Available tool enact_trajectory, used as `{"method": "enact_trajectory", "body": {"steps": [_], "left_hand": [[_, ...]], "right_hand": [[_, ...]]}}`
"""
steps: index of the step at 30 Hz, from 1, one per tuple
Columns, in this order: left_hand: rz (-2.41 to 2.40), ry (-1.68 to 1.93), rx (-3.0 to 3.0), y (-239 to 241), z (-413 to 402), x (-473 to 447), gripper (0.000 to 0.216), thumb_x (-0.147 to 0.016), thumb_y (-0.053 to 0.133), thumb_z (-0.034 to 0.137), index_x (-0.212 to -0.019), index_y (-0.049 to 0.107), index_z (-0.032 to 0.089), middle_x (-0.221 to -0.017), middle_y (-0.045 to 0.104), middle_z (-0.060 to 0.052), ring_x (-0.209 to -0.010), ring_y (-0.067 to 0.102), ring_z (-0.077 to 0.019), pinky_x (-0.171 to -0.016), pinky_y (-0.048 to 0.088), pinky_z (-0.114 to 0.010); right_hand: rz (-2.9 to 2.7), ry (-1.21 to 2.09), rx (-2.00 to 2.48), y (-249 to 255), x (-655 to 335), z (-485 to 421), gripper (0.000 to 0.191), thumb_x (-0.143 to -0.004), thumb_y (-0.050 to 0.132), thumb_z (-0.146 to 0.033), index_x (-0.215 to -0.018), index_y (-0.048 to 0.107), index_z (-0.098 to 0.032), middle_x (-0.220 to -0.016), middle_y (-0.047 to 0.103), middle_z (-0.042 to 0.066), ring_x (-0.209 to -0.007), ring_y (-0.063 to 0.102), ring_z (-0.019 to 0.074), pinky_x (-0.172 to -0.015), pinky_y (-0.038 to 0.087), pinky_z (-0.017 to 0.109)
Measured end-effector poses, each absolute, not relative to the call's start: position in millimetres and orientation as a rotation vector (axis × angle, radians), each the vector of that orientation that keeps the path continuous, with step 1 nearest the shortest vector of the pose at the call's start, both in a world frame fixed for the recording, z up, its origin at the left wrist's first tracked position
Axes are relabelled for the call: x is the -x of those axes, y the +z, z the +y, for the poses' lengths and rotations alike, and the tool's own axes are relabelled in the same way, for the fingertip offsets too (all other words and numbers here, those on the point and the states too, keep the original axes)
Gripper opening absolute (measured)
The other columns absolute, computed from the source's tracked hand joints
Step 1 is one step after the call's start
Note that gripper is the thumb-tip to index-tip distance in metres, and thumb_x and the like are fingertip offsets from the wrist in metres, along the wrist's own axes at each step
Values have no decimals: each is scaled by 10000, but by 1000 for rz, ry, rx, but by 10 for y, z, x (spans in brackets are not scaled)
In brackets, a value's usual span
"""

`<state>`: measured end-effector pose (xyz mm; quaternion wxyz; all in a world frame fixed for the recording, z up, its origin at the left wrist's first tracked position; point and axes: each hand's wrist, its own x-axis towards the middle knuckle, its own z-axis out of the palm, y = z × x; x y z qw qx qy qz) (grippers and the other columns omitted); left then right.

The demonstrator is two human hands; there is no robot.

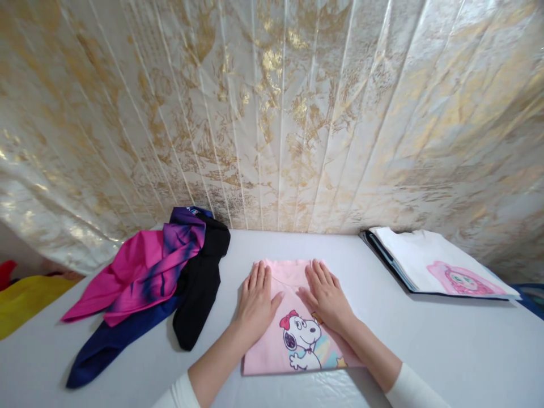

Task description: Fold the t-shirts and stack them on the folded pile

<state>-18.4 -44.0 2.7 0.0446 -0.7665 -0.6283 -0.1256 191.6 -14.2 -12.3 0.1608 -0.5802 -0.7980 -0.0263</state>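
Note:
A pink T-shirt (272, 354) lies folded into a flat rectangle on the white table, its collar at the far end. A cartoon dog with a red bow is printed on its front. My left hand (257, 297) rests flat on the shirt's upper left part, fingers stretched toward the collar. On the upper right part my right hand (327, 294) lies flat as well, fingers somewhat spread. Both palms press on the cloth without gripping it. My right hand and forearm cover part of the print and the right edge.
Left on the table (263, 243) is a loose heap of clothes: a pink and purple garment (148, 266), a black one (199, 300) and a navy one (114, 345). A folded stack topped by a white shirt (416, 255) sits right. Yellow cloth (29, 297) lies beyond the left edge. A gold-patterned curtain (272, 113) hangs behind.

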Motion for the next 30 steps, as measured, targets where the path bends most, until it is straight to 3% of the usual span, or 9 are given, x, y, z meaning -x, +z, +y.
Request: {"method": "enact_trajectory", "body": {"steps": [3, 6, 9, 13, 18, 21, 25, 30], "left_hand": [[-1996, -417, 2266, 173, -542, 377, 458, -945, 372, 309, -1323, 440, 59, -1460, 350, -202, -1347, 306, -320, -1009, 353, -454], [-2071, -365, 2211, 345, -700, 579, 261, -900, 402, 235, -1034, 587, 109, -1179, 561, -164, -1103, 505, -299, -902, 405, -432], [-2118, -310, 2241, 434, -831, 613, 174, -875, 455, 262, -846, 585, 149, -961, 582, -111, -930, 538, -276, -821, 420, -411], [-2124, -323, 2295, 437, -897, 454, 92, -841, 521, 219, -769, 546, 166, -951, 566, -105, -953, 532, -278, -821, 418, -395], [-2334, -555, 2392, 493, -927, 405, 62, -875, 446, 165, -831, 441, 209, -894, 591, -49, -878, 599, -220, -764, 445, -315], [-2577, -869, 2468, 452, -974, 461, 91, -908, 395, 218, -994, 363, 222, -897, 626, -28, -779, 646, -194, -709, 481, -299], [-2495, -1361, 2538, 237, -1052, 483, 345, -867, 416, 211, -1196, 316, 232, -1211, 588, -103, -1044, 626, -211, -862, 494, -347], [-2234, -1520, 2600, 167, -1080, 286, 387, -834, 438, 228, -1219, 475, 217, -1279, 555, -86, -1172, 552, -226, -953, 473, -351]], "right_hand": [[-2152, 1, 1633, -33, -2115, -199, 483, -950, 300, -410, -1328, 463, -156, -1406, 460, 134, -1300, 395, 270, -1005, 364, 420], [-2102, -20, 1732, 23, -2338, -310, 337, -919, 370, -338, -1105, 579, -151, -1138, 596, 141, -1008, 553, 267, -870, 426, 402], [-2123, -71, 1857, 42, -2414, -394, 238, -870, 451, -311, -940, 604, -142, -962, 607, 133, -869, 548, 269, -784, 424, 385], [-2115, -14, 1865, 123, -2290, -410, 122, -818, 473, -224, -832, 577, -162, -902, 611, 118, -844, 548, 251, -759, 406, 344], [-1926, 514, 1867, 290, -2193, -442, 138, -835, 406, -256, -924, 498, -203, -770, 627, 33, -670, 580, 187, -589, 386, 273], [-1853, 725, 1760, 337, -2241, -520, 333, -811, 421, -258, -1140, 431, -202, -768, 613, -5, -642, 593, 170, -585, 409, 268], [-1800, 840, 1650, 333, -2364, -635, 612, -753, 439, -210, -1348, 295, -214, -836, 626, -11, -640, 589, 154, -605, 445, 271], [-1792, 833, 1558, 321, -2537, -623, 488, -745, 460, -226, -1231, 485, -252, -886, 666, -11, -666, 591, 151, -643, 476, 276]]}}
